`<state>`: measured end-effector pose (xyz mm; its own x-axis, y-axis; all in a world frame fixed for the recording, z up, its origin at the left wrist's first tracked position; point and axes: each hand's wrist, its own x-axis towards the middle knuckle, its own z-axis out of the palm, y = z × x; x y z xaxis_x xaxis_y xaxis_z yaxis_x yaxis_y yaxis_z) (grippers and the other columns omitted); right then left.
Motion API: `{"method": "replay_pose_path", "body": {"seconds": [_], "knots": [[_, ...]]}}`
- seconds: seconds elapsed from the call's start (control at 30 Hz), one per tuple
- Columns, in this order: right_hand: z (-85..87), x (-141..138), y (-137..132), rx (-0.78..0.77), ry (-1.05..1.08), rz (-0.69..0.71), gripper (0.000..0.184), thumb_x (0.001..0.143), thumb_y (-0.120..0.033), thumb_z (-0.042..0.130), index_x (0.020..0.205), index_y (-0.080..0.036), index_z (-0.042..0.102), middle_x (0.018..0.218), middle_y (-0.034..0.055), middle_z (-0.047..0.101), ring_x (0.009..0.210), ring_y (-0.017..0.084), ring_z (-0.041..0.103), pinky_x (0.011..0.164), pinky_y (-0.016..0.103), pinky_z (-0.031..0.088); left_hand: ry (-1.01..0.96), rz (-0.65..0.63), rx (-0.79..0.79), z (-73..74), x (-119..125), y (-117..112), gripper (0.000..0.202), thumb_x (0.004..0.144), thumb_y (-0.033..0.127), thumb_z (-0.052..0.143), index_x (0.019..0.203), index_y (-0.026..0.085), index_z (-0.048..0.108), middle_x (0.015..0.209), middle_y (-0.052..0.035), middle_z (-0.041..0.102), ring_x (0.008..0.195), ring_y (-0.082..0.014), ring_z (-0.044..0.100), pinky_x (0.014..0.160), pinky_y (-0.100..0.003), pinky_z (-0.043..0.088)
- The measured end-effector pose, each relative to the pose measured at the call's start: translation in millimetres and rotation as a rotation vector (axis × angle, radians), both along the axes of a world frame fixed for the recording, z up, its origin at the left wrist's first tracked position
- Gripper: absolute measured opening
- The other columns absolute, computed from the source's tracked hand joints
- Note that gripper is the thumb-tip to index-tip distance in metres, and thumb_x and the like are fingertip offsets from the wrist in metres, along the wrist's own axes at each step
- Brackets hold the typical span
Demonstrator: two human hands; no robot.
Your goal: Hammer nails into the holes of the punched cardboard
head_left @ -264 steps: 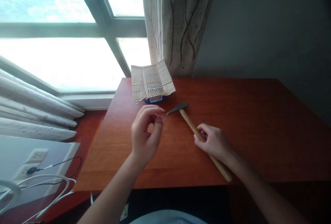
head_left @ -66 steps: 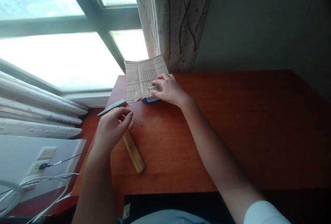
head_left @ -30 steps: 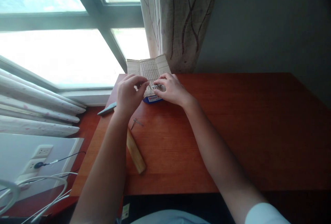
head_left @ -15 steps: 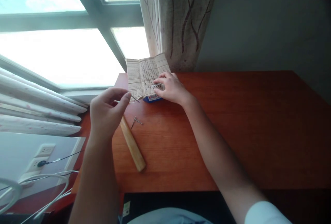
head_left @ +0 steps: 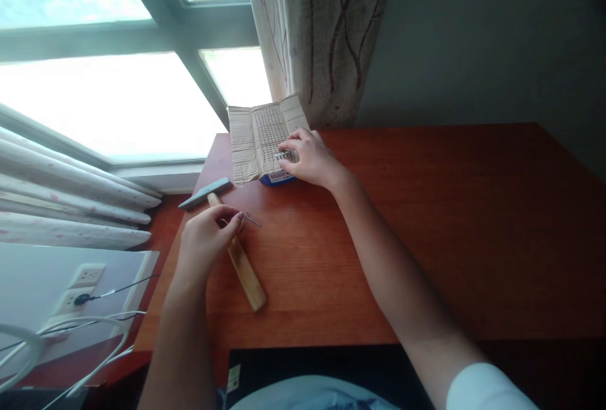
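Note:
My left hand [head_left: 211, 233] is low over the table, thumb and forefinger pinched on a thin metal nail [head_left: 245, 215] that touches or crosses another nail [head_left: 254, 221] lying on the wood. Beneath this hand lies a hammer with a pale wooden handle [head_left: 247, 277] and a grey metal head [head_left: 204, 193]. At the far left part of the table, my right hand [head_left: 310, 156] curls its fingers around a small shiny ribbed thing [head_left: 284, 155], partly hidden by the fingers. Behind it is an unfolded cardboard sheet [head_left: 267, 129] with rows of dark dots, on a blue box [head_left: 277, 178].
The reddish wooden table [head_left: 426, 227] stretches away to the right. A window [head_left: 104, 101] and a patterned curtain [head_left: 326, 31] stand behind the box. On the left are a wall socket [head_left: 71, 299] with a plug and loose white cables [head_left: 95, 359].
My left hand has come down and slightly right, from beside the cardboard to the nails on the table, uncovering the hammer's head. My right hand has stayed almost in place.

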<state>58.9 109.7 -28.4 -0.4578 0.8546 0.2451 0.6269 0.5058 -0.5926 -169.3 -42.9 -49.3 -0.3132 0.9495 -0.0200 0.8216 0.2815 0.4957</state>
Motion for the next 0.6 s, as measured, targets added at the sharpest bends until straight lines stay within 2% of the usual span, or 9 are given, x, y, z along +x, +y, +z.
{"method": "replay_pose_path", "body": {"seconds": [0.33, 0.6], "knots": [[-0.8, 0, 1, 0.001, 0.005, -0.001, 0.036, 0.087, -0.033, 0.067, 0.120, -0.022, 0.076, 0.132, 0.0089, 0.061, 0.128, 0.030, 0.049, 0.116, 0.046, 0.040, 0.160, 0.009, -0.098, 7.7, 9, 10, 0.033, 0.084, 0.051, 0.058, 0.090, 0.025, 0.078, 0.090, -0.0062, 0.080, 0.086, -0.0285, 0.072, 0.066, -0.033, 0.044], [0.5, 0, 0, -0.003, -0.006, 0.001, 0.037, 0.087, -0.032, 0.067, 0.121, -0.021, 0.076, 0.132, 0.0090, 0.061, 0.128, 0.030, 0.049, 0.117, 0.044, 0.040, 0.153, 0.020, -0.082, 9.0, 11, 10, 0.033, 0.085, 0.050, 0.057, 0.090, 0.025, 0.077, 0.085, -0.0059, 0.078, 0.084, -0.0275, 0.071, 0.065, -0.033, 0.042]]}}
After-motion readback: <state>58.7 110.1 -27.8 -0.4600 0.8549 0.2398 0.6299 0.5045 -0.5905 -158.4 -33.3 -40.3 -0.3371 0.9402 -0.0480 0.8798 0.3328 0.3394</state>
